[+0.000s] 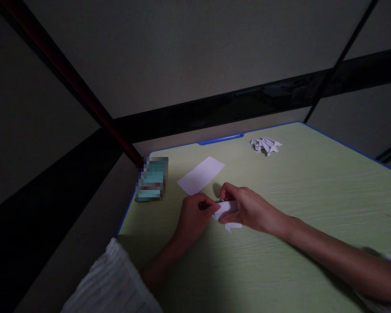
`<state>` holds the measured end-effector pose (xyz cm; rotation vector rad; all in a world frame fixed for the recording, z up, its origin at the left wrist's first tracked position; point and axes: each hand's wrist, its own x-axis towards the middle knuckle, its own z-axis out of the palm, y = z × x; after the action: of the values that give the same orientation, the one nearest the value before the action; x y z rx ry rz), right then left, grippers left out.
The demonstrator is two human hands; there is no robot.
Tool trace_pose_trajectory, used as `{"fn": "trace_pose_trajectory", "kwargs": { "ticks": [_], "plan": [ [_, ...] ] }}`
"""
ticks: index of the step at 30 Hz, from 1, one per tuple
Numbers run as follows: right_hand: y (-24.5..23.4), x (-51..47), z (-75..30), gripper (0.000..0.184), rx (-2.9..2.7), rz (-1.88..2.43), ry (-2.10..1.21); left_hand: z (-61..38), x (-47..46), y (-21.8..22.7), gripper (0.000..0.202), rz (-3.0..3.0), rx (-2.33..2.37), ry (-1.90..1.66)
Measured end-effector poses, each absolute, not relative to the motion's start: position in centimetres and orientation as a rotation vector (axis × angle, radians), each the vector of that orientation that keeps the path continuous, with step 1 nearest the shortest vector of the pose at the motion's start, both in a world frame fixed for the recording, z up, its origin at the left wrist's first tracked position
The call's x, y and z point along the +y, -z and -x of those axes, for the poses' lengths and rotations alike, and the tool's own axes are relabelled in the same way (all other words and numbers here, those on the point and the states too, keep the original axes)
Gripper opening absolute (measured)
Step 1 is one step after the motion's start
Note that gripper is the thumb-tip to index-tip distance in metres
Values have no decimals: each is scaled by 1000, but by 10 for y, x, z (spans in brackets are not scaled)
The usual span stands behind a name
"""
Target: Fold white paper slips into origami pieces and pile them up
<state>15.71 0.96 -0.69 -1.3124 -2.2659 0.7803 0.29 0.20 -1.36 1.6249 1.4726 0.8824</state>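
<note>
Between my two hands is a small folded piece of white paper (227, 208), held just above the table. My left hand (195, 214) pinches its left end between thumb and fingertips. Wrapped around the right end is my right hand (246, 207), its thumb along the near side and fingers on the far side. Part of the folded paper is hidden by the fingers. Just below my right hand, a smaller folded white paper piece (233, 226) with pointed ends shows on the table. A flat white paper sheet (201, 175) lies beyond my left hand.
A pile of folded white paper pieces (266, 145) sits toward the back right of the pale green table (313, 187). At the left edge lies a teal, blurred-out box or booklet (152, 179). A blue handle (221, 139) marks the far edge, near a wall panel.
</note>
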Motion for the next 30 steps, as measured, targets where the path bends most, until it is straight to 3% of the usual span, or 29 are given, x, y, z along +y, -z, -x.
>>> {"fn": "trace_pose_trajectory", "kwargs": {
  "ticks": [18,26,30],
  "plan": [
    [5,11,-158,31,-2325,1284,-762,3,-3,18,21,-2218,1489,-718],
    [6,14,-159,36,-2331,1200,-688,4,-2,11,24,-2060,1471,-736],
    [4,15,-159,39,-2332,1144,-630,1,-1,12,11,-1879,1490,-767]
  ]
}}
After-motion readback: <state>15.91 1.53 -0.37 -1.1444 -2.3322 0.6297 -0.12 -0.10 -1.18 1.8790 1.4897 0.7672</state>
